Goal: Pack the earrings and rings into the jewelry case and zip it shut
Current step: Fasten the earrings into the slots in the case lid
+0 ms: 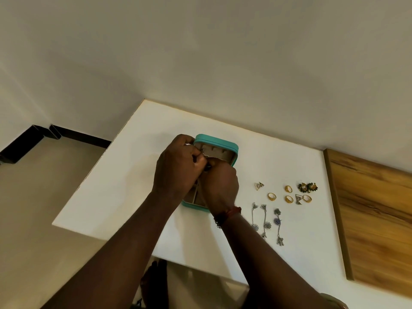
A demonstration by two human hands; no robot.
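Fingers (194, 152) of the left hand (176, 168) and right hand (220, 186) pinch a small piece (202, 151) over the open case (219, 142); rings (272, 196) and earrings (307, 187) lie unpacked beside it, so zipping seems far off.

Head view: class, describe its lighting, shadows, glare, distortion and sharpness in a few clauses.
Head view: dim, warm, even light, no hard shadows or glare on the white table; wide-angle distortion slants its edges; gold rings and dangling earrings look small and soft; the left hand pinches a small silvery piece at the teal case, barely resolved.
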